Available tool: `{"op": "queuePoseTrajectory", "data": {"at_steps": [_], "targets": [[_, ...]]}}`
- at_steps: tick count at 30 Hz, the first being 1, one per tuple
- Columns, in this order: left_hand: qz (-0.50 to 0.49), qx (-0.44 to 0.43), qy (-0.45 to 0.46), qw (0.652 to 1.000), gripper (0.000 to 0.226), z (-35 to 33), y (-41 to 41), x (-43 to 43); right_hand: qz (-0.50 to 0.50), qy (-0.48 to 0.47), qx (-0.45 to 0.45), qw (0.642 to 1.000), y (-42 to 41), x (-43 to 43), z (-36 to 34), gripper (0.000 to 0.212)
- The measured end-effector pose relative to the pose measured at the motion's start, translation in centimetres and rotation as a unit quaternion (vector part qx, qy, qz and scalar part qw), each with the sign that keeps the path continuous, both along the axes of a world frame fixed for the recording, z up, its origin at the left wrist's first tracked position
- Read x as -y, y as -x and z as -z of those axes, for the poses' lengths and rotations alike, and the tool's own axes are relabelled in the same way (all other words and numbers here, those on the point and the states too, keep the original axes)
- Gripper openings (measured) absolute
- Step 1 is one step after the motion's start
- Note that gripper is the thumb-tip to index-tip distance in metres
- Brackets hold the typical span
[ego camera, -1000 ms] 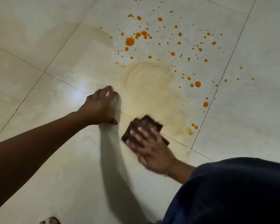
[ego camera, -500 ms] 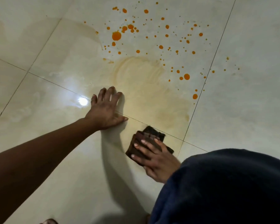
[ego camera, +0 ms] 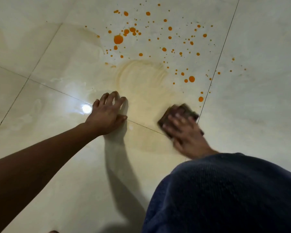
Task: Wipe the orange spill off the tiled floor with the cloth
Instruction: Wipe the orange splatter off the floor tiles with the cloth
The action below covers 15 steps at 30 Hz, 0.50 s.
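Person crouched over a glossy cream tiled floor with thin dark grout lines. Right hand lies flat on a dark brown folded cloth, fingers spread across the top, pressing it to the floor rather than pinching it; hand and cloth are motion-blurred. Cloth sits just left of a grout line, near where two grout lines cross, at the near right edge of a pale yellowish smear with curved swipe marks.

Left hand is planted bare on the floor, holding nothing, fingers splayed and a bit curled, thumb pointing toward the cloth. It rests on a grout line, well left of the cloth, at the near left side of the smear. Arm runs in from the lower left and throws a shadow toward the viewer.

Orange spill shows as scattered bright orange droplets on the far side of the smear, apart from the cloth. Biggest drop is far left of the group; another sizeable one is closer to the cloth, with one small drop just beyond the cloth by the grout line.

Dark blue knit fabric, clothing on the person, fills the lower right and hides the right wrist. Bright light reflection on the tile just left of the left hand.
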<state>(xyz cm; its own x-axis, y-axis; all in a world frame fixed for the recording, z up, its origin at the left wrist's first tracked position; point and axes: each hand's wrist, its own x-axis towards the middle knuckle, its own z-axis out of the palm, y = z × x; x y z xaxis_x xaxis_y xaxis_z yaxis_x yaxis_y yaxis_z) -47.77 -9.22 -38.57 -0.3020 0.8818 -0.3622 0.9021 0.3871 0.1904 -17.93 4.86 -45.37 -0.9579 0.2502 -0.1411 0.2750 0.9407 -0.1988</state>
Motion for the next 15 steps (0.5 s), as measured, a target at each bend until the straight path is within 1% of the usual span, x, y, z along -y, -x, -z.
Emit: {"op": "queuePoseTrajectory", "data": {"at_steps": [1, 2, 3, 4, 5, 6, 7, 8, 9, 10, 11, 12, 13, 14, 15], "targets": [[0.002, -0.008, -0.001, 1.0, 0.069, 0.0, 0.0, 0.0, 0.118, -0.029, -0.046, 0.992, 1.0, -3.1, -0.9, 0.059], [0.01, -0.017, -0.011, 1.0, 0.074, -0.1, -0.1, -0.3, 0.252, -0.002, -0.056, 0.966, 2.3, -5.1, -2.6, 0.058], [0.02, -0.019, -0.021, 0.999, 0.08, -0.3, -0.3, -0.7, 0.344, -0.002, -0.092, 0.934, 4.0, -6.1, -3.5, 0.058], [0.025, -0.011, -0.025, 0.999, 0.087, -0.6, -0.6, -1.1, 0.346, 0.006, -0.088, 0.934, 5.1, -5.2, -4.3, 0.059], [0.032, 0.007, -0.024, 0.999, 0.093, -1.1, -1.3, -2.0, 0.299, -0.009, -0.073, 0.951, 5.1, -3.1, -3.6, 0.061], [0.033, 0.024, -0.018, 0.999, 0.098, -1.4, -1.8, -2.6, 0.199, -0.015, -0.035, 0.979, 4.2, 0.3, -2.9, 0.062], [0.036, 0.036, -0.013, 0.999, 0.101, -1.7, -2.6, -3.5, 0.092, -0.038, -0.033, 0.995, 2.1, 3.0, -2.4, 0.062], [0.041, 0.045, -0.003, 0.998, 0.104, -1.9, -3.3, -4.2, 0.027, -0.057, -0.02, 0.998, -0.4, 3.4, -2.3, 0.061], [0.044, 0.052, 0.011, 0.998, 0.106, -2.0, -3.9, -4.7, 0.001, -0.043, -0.03, 0.999, -2.1, 1.6, -2.7, 0.06], [0.046, 0.054, 0.025, 0.997, 0.109, -2.0, -4.4, -5.2, 0.031, -0.037, -0.036, 0.998, -2.8, -1.0, -3.2, 0.06], [0.051, 0.05, 0.039, 0.997, 0.111, -1.9, -4.8, -5.5, 0.105, -0.039, -0.059, 0.992, -2.5, -3.8, -3.2, 0.06], [0.059, 0.04, 0.049, 0.996, 0.113, -1.6, -5.1, -5.8, 0.214, -0.022, -0.048, 0.975, -1.2, -6.7, -3.8, 0.06], [0.062, 0.031, 0.057, 0.996, 0.114, -1.5, -5.2, -5.8, 0.323, -0.013, -0.036, 0.946, 0.9, -9.2, -4.2, 0.062], [0.06, 0.025, 0.058, 0.996, 0.114, -1.3, -5.1, -5.8, 0.388, -0.016, -0.037, 0.921, 3.3, -10.6, -4.4, 0.063], [0.056, 0.022, 0.053, 0.997, 0.115, -1.1, -5.2, -6.0, 0.399, -0.012, -0.048, 0.916, 5.6, -10.6, -4.3, 0.065]]}}
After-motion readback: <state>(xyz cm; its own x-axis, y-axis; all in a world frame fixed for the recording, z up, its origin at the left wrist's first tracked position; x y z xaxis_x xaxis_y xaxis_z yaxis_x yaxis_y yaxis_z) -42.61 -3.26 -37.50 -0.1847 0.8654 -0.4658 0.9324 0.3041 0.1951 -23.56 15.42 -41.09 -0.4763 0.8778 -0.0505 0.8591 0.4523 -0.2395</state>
